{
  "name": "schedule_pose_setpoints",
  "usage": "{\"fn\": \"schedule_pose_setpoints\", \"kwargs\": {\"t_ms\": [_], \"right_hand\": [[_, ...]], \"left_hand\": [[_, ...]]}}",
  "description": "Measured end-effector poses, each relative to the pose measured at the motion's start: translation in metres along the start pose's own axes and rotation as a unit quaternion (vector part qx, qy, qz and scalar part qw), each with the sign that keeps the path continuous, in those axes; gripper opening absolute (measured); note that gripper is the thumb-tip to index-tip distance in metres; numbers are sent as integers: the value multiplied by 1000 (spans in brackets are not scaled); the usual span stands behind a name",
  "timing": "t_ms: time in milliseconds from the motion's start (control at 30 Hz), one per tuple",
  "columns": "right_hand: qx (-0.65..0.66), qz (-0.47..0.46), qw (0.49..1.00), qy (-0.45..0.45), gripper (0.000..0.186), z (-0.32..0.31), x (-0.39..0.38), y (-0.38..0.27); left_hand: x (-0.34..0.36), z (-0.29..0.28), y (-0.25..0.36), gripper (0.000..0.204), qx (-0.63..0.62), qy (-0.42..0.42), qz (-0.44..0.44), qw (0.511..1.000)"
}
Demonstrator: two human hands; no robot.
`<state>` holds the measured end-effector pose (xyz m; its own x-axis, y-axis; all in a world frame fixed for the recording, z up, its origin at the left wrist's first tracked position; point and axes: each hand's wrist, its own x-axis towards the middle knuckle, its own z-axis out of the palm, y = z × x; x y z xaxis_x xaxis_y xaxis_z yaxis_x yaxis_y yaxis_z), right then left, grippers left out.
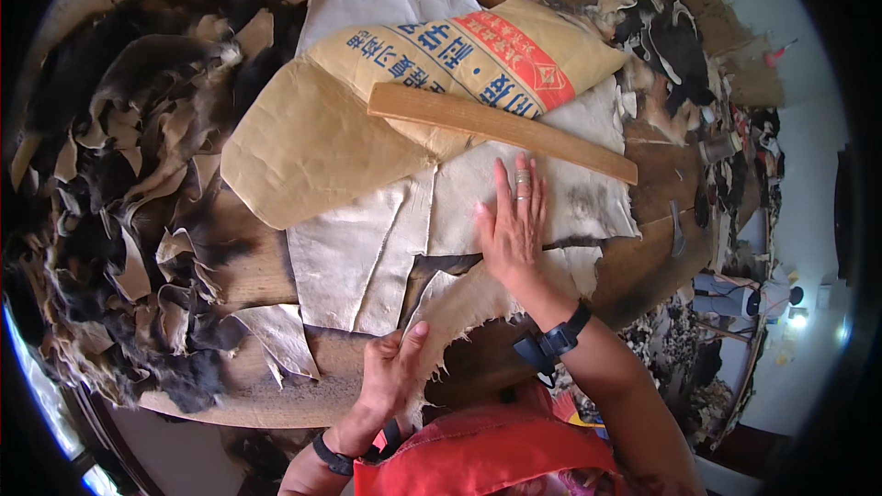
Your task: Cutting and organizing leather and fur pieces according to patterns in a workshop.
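Head view: right hand lies flat, fingers spread, palm pressing a pale hide piece onto the wooden bench. No closed grip there, just open-palm pressure. Left hand pinches the ragged near edge of a tan hide strip, thumb on top, at the bench's front edge. That grip is closed on the strip.

The strip runs from the left hand up under the right palm, fur side down as far as I can tell. More pale pieces lie flat just left of it, edges touching or overlapping.

A wooden slat rests on a printed paper sack, well beyond the fingertips. A heap of dark fur scraps fills the left side.

Judgement on doing this well: keep the right palm flat and heavy so the piece doesn't creep; pull the strip edge low and even, along the bench, not upward. The ragged edge looks weak, so grip further in to avoid tearing. Watch the seam against the neighbouring piece for bunching.
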<state>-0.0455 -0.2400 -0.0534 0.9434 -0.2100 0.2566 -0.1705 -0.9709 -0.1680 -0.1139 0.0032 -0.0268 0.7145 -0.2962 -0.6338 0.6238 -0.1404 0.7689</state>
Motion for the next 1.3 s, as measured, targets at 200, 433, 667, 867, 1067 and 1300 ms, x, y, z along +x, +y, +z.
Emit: {"fn": "schedule_pose_setpoints", "kwargs": {"t_ms": [200,433,667,867,1067,1300], "right_hand": [[-9,3,1000,17,69,-1,4,-2],[75,-15,996,53,57,-7,-5,10],[55,-26,998,5,27,-73,-60,97],[331,115,931,-106,25,-78,-94,141],[407,105,869,-260,25,-105,-63,161],[294,86,940,-148,26,-94,-72,160]], "left_hand": [[-6,-20,-6,44,132,9,46,990],[-37,-14,21,37,546,25,366,754],[14,55,31,80,556,-52,365,745],[14,88,25,86,599,24,306,740],[22,91,5,88,654,63,285,698],[24,101,7,89,666,68,276,689]]}}
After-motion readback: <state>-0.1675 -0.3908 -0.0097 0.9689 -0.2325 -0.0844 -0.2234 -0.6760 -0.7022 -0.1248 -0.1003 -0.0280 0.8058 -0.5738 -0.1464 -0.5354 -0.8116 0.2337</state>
